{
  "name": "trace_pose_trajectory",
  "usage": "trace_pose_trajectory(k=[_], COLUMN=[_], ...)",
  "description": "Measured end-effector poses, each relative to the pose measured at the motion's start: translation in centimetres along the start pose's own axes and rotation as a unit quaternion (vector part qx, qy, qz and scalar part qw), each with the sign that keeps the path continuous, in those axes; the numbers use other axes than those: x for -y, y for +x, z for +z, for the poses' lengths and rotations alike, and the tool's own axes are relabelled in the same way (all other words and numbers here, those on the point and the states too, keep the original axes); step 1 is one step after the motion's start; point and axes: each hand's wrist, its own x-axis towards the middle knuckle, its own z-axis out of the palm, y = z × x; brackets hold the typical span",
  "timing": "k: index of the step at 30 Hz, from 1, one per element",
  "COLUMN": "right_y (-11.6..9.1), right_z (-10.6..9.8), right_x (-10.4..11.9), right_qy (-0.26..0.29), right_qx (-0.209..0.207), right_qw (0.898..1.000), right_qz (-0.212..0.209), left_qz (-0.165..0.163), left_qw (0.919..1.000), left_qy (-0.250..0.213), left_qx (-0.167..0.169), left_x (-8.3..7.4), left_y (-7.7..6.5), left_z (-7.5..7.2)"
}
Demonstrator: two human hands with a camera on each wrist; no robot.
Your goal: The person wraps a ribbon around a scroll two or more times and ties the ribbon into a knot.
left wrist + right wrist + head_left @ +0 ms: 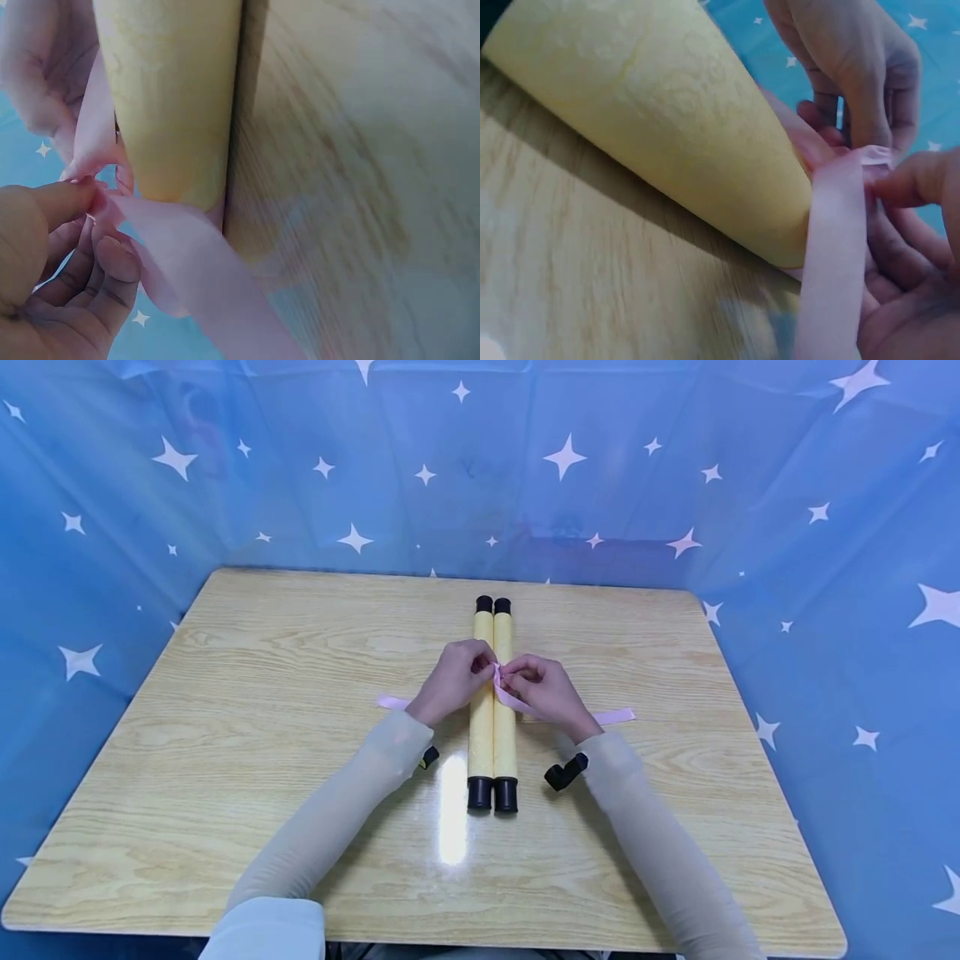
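Two pale yellow rolls with black end caps, a left roll [482,743] and a right roll [506,743], lie side by side, pointing away from me. A pink ribbon [516,702] passes around their middle. Over the rolls, my left hand [452,677] pinches the ribbon between thumb and fingers. From the other side my right hand [551,689] pinches it too, the fingertips of both hands close together. In the left wrist view a crossing of the ribbon [202,262] shows at the fingers; in the right wrist view a flat length of ribbon [832,255] hangs down past the thumb.
A wood-grain table [262,760] lies under the rolls. Ribbon ends stick out past both wrists. Black wrist-camera mounts hang below the sleeves, the right mount [566,772] near the rolls. A blue curtain [480,460] with white stars encloses the table's back and sides.
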Motion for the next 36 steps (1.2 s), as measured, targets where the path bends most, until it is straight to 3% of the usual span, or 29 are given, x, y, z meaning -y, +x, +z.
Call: trace_pose_trajectory(k=[5, 12, 17, 27, 36], right_y=[0.1, 0.3, 0.4, 0.6, 0.8], right_z=[0.2, -0.2, -0.5, -1.3, -1.9], right_x=[-0.3, -0.5, -0.1, 0.5, 0.9], right_qy=[0.011, 0.008, -0.010, -0.049, -0.090], right_qx=[-0.029, -0.012, -0.014, -0.022, -0.033], right_qw=[1.000, 0.999, 0.998, 0.998, 0.994], right_qz=[-0.001, -0.043, -0.053, -0.034, -0.050], left_qz=[-0.007, -0.022, -0.028, -0.101, -0.105], left_qw=[0.9997, 0.9968, 0.9931, 0.9896, 0.9903], left_qy=[-0.024, -0.076, -0.113, -0.048, -0.043], left_qx=[-0.007, -0.001, 0.014, 0.090, 0.080], left_x=[0.1, 0.5, 0.8, 0.9, 2.1], left_y=[0.0, 0.0, -0.1, -0.5, -0.5], left_z=[0.0, -0.3, -1.3, -3.1, -3.6])
